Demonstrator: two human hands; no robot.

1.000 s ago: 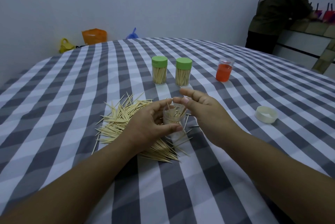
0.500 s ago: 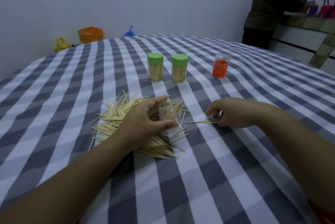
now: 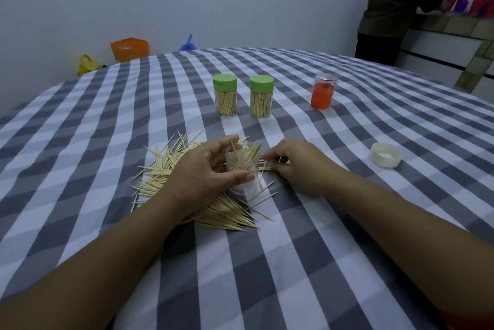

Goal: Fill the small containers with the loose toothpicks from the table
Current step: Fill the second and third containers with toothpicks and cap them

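Holding the clear container [image 3: 242,162] tilted, the left hand [image 3: 205,174] wraps it over the loose toothpicks [image 3: 171,166], mouth turned toward the right hand [image 3: 299,162], which pinches a few picks just beside the rim, likely for a short feed.

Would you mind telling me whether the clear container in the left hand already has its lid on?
No, the clear container gripped by the left hand is open at the top, with toothpicks sticking out of it.

Site: I read it as a home room | checked tablecloth [image 3: 347,196] | tiled counter [image 3: 454,24] | plastic bags [image 3: 129,48] by wall
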